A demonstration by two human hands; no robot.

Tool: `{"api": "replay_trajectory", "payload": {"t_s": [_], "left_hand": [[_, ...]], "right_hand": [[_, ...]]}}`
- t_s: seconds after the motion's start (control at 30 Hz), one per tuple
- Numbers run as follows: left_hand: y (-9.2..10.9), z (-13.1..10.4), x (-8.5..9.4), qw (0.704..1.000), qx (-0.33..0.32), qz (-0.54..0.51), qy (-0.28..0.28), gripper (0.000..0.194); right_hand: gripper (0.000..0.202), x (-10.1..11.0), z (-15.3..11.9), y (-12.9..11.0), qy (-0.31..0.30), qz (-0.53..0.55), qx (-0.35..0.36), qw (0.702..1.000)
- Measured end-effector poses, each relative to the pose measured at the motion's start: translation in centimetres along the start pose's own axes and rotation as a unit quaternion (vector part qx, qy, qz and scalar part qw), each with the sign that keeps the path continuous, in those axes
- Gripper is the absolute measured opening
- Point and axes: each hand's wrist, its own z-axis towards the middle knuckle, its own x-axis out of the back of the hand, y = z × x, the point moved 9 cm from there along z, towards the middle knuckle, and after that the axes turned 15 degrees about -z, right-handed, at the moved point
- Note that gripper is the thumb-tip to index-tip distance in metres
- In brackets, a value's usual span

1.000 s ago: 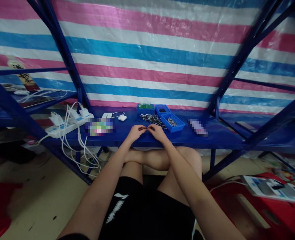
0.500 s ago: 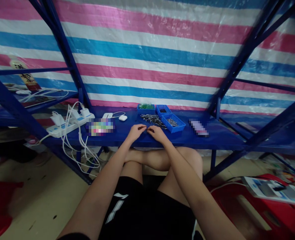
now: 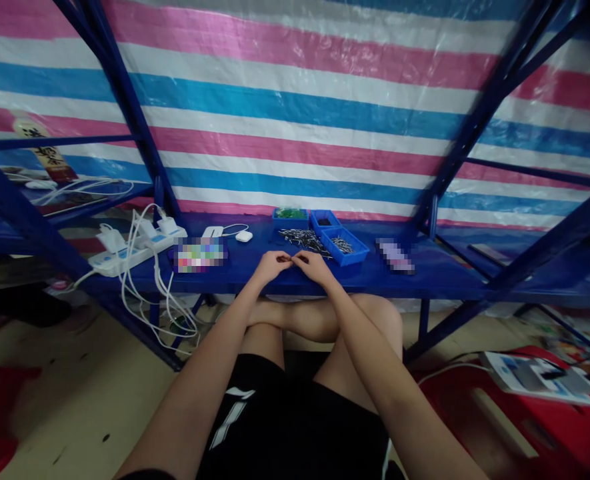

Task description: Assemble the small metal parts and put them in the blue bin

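My left hand (image 3: 275,265) and my right hand (image 3: 309,264) meet fingertip to fingertip over the front part of the blue table (image 3: 425,267). Both have their fingers pinched; anything between them is too small to make out. Just behind them lies a loose pile of dark and silvery pins (image 3: 303,241). A blue bin with silvery pieces (image 3: 345,247) is close to my right hand. Farther back are a blue bin with green pieces (image 3: 291,215) and a small bin with dark pieces (image 3: 325,220).
On the left are a power strip (image 3: 139,252) with tangled white cables, a pixelated device (image 3: 199,255) and a white case (image 3: 244,236). A pixelated phone-like object (image 3: 395,256) lies to the right. Blue frame posts flank the table; a red stool (image 3: 565,427) is lower right.
My two hands have come together, closing the small gap between their fingertips. The whole view has shifted very slightly; the bins and the pile stay in place.
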Motion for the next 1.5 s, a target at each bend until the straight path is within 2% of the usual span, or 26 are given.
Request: {"api": "replay_trajectory", "payload": {"t_s": [0.37,0.6,0.77,0.87,0.93,1.07,1.27,1.5], "left_hand": [[-0.1,0.1,-0.1,1.000,0.003,0.019,0.001,0.025],[0.2,-0.1,-0.7,0.998,-0.010,0.049,-0.033,0.027],[0.2,-0.1,-1.3,0.994,-0.010,0.087,-0.059,0.026],[0.4,0.0,-1.0,0.998,-0.008,0.051,-0.046,0.026],[0.7,0.0,-0.3,1.000,-0.015,0.017,-0.018,0.028],[1.1,0.0,0.8,0.999,-0.025,-0.006,0.030,0.032],[1.6,-0.2,0.4,0.999,-0.043,0.020,0.018,0.029],[1.8,-0.3,0.3,0.999,-0.042,0.031,0.016,0.030]], "right_hand": [[0.018,-0.5,0.0,0.2,-0.012,-0.001,0.006,1.000],[0.020,0.0,0.0,0.7,0.002,0.056,-0.029,0.998],[0.018,0.1,0.2,0.5,0.005,0.079,-0.012,0.997],[0.016,0.3,0.3,1.3,0.023,0.079,-0.038,0.996],[0.016,0.5,0.3,1.7,0.038,0.076,-0.054,0.995],[0.016,0.2,0.2,1.3,0.017,0.059,-0.041,0.997],[0.015,-0.3,-0.1,-0.1,-0.016,-0.024,0.017,0.999],[0.013,-0.6,-0.1,-0.1,-0.025,-0.038,0.013,0.999]]}}
